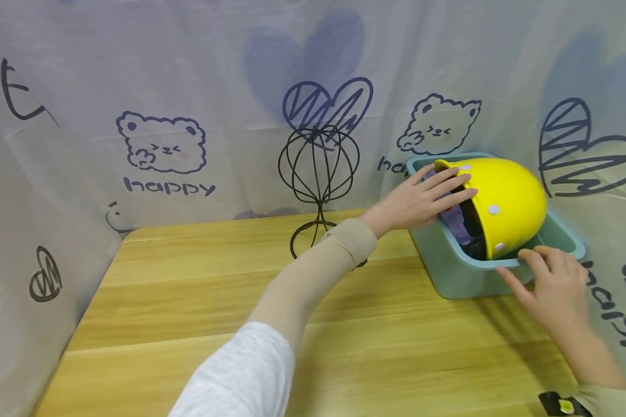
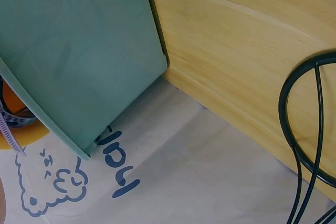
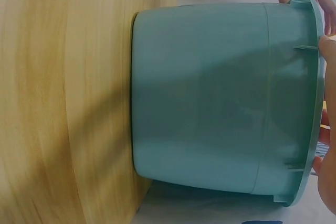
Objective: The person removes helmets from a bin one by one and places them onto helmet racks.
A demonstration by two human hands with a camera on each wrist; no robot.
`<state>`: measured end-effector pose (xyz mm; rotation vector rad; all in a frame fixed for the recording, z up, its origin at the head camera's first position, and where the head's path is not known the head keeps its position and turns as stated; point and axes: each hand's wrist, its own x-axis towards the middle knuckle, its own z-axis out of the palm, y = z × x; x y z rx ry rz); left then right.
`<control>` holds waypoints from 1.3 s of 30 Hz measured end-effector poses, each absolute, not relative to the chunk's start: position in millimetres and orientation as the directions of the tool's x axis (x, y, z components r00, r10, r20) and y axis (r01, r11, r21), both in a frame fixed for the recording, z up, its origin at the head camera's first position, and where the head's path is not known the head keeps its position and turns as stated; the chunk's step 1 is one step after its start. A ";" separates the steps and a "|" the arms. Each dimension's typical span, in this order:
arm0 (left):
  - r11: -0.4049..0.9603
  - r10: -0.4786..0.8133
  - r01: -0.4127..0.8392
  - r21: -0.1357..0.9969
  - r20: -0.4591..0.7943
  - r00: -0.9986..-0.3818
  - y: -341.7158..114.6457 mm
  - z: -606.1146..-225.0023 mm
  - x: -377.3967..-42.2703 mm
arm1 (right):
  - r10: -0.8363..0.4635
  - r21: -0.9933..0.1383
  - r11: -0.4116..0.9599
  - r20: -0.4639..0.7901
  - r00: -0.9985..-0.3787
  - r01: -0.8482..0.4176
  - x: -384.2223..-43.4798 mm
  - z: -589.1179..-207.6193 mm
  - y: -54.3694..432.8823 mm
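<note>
A yellow helmet (image 1: 516, 197) with pale dots lies tilted on its side inside a blue-green plastic bin (image 1: 443, 269). Its open side faces left, showing purple and dark lining (image 1: 455, 225). Across the helmet's near-left brim rests my left hand (image 1: 417, 200), fingers extended and spread; its thumb is hidden in the head view. At the bin's front right, my right hand (image 1: 558, 289) grips the rim, fingers bent over it and thumb along the outside. In the right wrist view the bin wall (image 3: 210, 98) fills most of the picture.
A black wire stand (image 1: 319, 168) with a round cage top stands at the back of the wooden table (image 1: 188, 301), left of the bin. White cloth (image 1: 229, 116) with bear and heart drawings hangs behind and at both sides.
</note>
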<state>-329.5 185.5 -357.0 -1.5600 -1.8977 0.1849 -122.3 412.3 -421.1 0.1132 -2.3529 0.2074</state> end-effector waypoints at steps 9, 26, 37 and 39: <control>0.194 0.891 0.834 -0.516 0.448 0.070 187.2 -359.5 -332.1 | -0.023 -0.112 0.983 0.714 -0.700 -0.146 -122.4 -421.8 411.0; 0.117 0.931 0.866 -0.486 0.358 0.076 180.0 -342.7 -327.8 | -0.011 -0.129 0.982 0.699 -0.715 -0.141 -123.8 -421.8 411.5; 0.120 0.943 0.855 -0.505 0.327 0.061 182.1 -340.4 -323.3 | 0.003 -0.142 0.981 0.698 -0.716 -0.135 -122.4 -423.6 412.0; 0.116 0.942 0.845 -0.522 0.328 0.073 181.5 -339.9 -324.3 | -0.006 -0.137 0.980 0.702 -0.713 -0.143 -123.0 -423.5 411.4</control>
